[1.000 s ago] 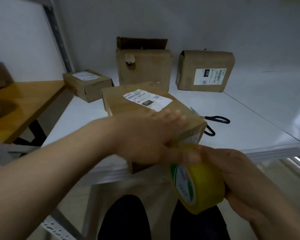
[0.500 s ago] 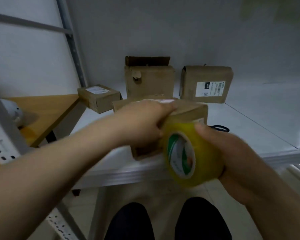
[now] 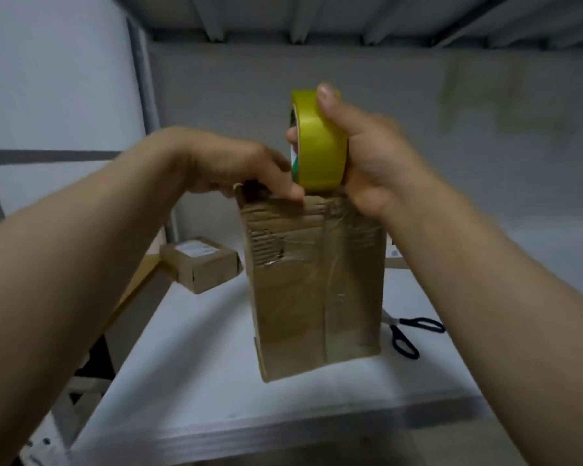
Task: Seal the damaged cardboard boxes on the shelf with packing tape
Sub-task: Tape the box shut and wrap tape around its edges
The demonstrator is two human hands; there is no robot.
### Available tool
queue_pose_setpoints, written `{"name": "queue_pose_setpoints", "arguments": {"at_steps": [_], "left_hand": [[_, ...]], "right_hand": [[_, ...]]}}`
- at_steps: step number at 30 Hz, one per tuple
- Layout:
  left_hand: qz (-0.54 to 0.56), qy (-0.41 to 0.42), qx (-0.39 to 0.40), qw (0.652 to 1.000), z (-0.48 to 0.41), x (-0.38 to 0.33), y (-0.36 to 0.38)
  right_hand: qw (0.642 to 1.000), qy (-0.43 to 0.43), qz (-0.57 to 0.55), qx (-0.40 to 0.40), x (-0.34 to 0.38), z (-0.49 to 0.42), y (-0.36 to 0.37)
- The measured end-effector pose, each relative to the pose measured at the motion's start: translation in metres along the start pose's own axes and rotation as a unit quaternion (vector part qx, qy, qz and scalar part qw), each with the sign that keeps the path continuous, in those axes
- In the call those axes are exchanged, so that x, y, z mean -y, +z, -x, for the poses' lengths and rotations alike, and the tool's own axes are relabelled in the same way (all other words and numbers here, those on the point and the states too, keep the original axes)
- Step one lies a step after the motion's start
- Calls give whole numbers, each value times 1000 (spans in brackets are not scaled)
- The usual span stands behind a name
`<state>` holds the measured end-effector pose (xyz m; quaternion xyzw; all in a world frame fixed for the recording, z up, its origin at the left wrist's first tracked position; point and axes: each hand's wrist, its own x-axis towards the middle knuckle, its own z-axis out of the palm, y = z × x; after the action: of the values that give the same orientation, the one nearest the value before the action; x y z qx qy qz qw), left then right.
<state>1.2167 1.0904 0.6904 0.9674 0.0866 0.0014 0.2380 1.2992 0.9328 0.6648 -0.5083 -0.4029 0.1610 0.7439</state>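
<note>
A worn cardboard box stands on end in the middle of the white shelf, its torn face with old clear tape turned toward me. My left hand grips the box's top left edge, fingers curled over it. My right hand holds a yellow roll of packing tape upright on the box's top edge, thumb over the roll's rim. The box's top and far side are hidden.
Black scissors lie on the shelf right of the box. A small labelled cardboard box sits at the back left. A metal upright and the underside of the shelf above frame the space.
The box, lying flat a second ago, now stands on end. The tape roll rose from below the shelf's front edge to the box's top. My view tilted upward.
</note>
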Motion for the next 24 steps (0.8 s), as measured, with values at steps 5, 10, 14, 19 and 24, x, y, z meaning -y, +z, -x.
{"name": "queue_pose_setpoints", "arguments": {"at_steps": [5,10,14,19,24], "left_hand": [[-69,-11,-84,994,-14,3,35],[-48,-68,-63,995,-19,3,31],[-75,-101,-108,986,-22,8,27],[-55,-121,-98,986,-24,15,20],[-34,-116,-104,987,-31,14,22]], "right_hand": [[999,43,7,-13,9,-12,7],[997,58,37,17,28,4,1],[997,65,-8,50,24,23,-14],[995,89,-24,34,-25,56,-30],[998,55,-27,-21,-61,75,-35]]}}
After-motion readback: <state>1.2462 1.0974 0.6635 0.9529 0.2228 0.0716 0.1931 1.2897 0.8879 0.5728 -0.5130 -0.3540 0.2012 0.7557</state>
